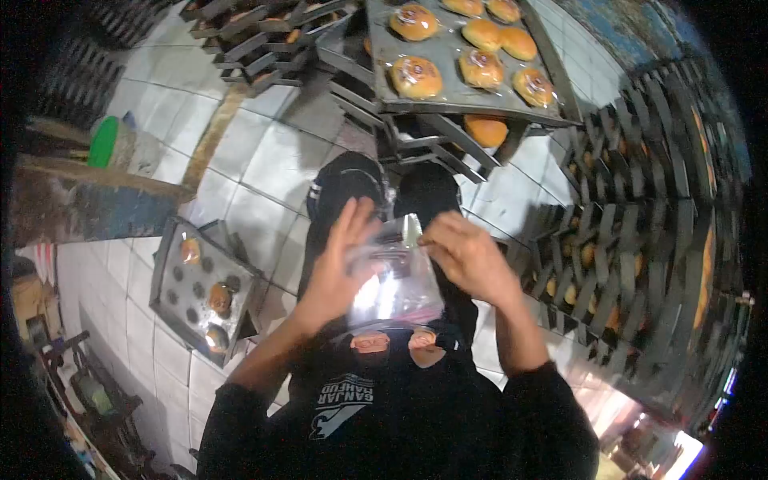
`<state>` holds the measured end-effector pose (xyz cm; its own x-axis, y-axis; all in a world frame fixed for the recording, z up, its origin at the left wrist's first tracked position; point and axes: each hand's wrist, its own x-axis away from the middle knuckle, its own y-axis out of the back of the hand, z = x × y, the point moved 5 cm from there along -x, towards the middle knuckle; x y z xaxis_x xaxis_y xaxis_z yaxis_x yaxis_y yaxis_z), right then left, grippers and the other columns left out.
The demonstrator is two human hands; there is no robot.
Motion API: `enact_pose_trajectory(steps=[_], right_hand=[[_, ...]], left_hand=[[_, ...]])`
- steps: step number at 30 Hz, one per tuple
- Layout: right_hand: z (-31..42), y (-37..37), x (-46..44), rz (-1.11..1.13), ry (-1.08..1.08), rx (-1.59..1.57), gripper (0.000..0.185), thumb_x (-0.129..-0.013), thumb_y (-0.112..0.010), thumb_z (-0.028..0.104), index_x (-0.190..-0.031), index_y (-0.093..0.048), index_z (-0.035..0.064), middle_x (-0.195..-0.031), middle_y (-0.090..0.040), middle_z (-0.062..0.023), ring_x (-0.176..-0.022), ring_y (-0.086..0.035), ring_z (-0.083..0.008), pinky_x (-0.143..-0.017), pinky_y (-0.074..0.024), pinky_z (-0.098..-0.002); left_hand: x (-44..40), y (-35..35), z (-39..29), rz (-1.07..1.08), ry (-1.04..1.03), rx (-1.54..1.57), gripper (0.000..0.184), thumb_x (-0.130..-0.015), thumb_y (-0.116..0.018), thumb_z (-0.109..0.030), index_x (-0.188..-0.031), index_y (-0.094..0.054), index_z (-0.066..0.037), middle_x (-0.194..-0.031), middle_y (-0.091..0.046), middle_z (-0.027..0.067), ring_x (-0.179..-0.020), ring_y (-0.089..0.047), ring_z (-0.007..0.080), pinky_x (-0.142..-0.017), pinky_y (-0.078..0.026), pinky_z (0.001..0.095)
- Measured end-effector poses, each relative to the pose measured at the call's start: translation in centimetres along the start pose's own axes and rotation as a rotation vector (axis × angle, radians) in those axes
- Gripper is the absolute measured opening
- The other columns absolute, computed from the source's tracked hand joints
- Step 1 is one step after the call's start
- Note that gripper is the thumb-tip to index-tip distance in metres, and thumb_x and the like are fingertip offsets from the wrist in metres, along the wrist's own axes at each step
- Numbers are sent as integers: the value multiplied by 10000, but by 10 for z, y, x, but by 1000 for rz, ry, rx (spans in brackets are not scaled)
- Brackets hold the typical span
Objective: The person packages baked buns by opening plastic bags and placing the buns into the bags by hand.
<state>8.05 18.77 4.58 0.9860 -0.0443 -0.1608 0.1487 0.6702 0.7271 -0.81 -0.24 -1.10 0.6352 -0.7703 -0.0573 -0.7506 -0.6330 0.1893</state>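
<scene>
A stack of clear plastic bags, or one bag, lies over my lap; how many layers there are I cannot tell. At its upper corner, my right hand pinches the plastic with thumb and fingers. My left hand is at the bag's left side, fingers stretched out and apart, partly smeared by motion. The thumb side of that hand overlaps the plastic. Whether it touches the plastic is unclear.
Ahead of my knees, a metal tray bears several wrapped buns, on stacked trays. To the left a smaller tray carries a few buns. Racked trays of buns stand on the right, on white tiles.
</scene>
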Motion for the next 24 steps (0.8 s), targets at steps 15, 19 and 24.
enact_pose_trajectory(steps=[15,19,24], right_hand=[[-321,188,-320,51,-477,500,602,-928,-712,510,-1133,-699,-56,-1036,-750,-212,-959,-743,-267,-787,-579,-407],[-266,179,-282,32,-342,388,674,-866,-808,455,-1234,-634,-82,-1025,-753,-169,-932,-737,-240,-819,-586,-372],[-188,166,-236,-208,-285,107,591,-883,-807,272,-1305,-540,-45,-1123,-702,-141,-1012,-695,-208,-862,-567,-337]], left_hand=[[-34,19,62,-251,504,661,163,-1028,-640,-167,-954,-643,-21,-789,-712,72,-667,-663,126,-598,-510,255],[-35,18,66,-271,449,672,185,-1047,-608,-200,-1050,-662,-23,-799,-720,75,-660,-659,121,-600,-512,262],[-54,25,48,-401,470,816,322,-1083,-510,-257,-1215,-620,15,-1025,-740,162,-845,-730,221,-694,-576,332]])
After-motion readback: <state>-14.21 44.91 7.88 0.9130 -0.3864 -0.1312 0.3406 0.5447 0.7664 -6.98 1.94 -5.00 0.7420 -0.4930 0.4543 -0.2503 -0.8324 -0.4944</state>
